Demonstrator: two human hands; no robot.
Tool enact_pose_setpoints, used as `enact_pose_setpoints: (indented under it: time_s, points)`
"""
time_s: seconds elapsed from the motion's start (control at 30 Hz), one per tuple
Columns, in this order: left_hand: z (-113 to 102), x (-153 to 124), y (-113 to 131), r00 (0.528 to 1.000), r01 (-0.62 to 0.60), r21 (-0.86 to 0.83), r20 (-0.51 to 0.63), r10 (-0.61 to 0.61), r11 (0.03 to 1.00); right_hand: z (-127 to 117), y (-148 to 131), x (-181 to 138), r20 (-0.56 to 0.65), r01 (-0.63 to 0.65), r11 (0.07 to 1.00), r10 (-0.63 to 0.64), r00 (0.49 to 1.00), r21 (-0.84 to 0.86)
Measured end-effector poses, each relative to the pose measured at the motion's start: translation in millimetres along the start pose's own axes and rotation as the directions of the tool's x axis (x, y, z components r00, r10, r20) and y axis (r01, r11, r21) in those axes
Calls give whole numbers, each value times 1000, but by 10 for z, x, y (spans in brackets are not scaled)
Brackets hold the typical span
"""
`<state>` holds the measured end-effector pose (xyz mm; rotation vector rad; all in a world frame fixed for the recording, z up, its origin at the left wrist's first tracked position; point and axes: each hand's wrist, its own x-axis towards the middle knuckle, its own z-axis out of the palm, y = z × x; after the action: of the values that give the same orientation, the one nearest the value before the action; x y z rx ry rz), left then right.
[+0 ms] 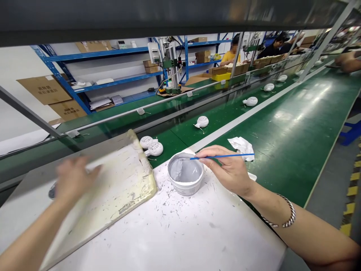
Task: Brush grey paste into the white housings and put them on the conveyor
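The right hand (228, 169) pinches a thin blue-handled brush (225, 156) between narrowly closed fingers (207, 160); its tip reaches over a white tub (185, 189) of grey paste (184, 171) just beyond the fingertips; the left hand (76, 178) blurs above a stained board (124, 192), its fingers' state impossible to tell; a crumpled tissue (241, 147) lies just past the right fingers.

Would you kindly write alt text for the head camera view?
A person's right hand holds a blue brush, its tip in a white tub of grey paste on a spattered white bench. The blurred left hand is over a stained board beside a green conveyor belt.
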<state>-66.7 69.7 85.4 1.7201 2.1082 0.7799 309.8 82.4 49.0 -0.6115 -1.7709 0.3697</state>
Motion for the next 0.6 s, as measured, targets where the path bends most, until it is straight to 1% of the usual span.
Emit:
enact_pose_setpoints:
  time_s: [0.03, 0.07, 0.13, 0.2, 0.23, 0.3, 0.37, 0.43, 0.53, 0.6]
  points:
    - [196, 97, 162, 1000, 11, 174, 0, -11, 985, 21, 15, -9, 3, 3, 1000, -3, 1000, 6]
    - [401, 203, 338, 999, -4, 300, 36, -7, 954, 43, 34, -18, 4, 10, 1000, -11, 1000, 16]
    - [797, 428, 677, 996, -57, 332, 84, 30, 941, 82, 84, -31, 9, 37, 998, -37, 999, 46]
    - [1126, 638, 923, 994, -55, 350, 109, 17, 935, 110, 136, -40, 17, 52, 996, -54, 998, 75]
    - [1254, 728, 996, 993, -32, 356, 115, -10, 934, 119, 159, -43, 24, 47, 995, -49, 999, 84]
    - [1434, 864, 1051, 989, 27, 350, 125, -76, 937, 128, 194, -49, 37, 27, 995, -30, 999, 94]
    - [1521, 936, 1026, 983, 78, 299, 134, -123, 951, 130, 211, -54, 49, 7, 994, -13, 999, 108]
    - [1529, 949, 976, 981, 109, 198, 138, -138, 974, 131, 214, -58, 63, -19, 992, 11, 998, 128]
    - [1407, 890, 921, 983, 140, -54, 126, -133, 989, 132, 207, -58, 76, -90, 984, 79, 994, 152]
    - [1248, 809, 895, 984, 165, -285, 112, -138, 944, 131, 199, -52, 86, -142, 977, 130, 988, 157]
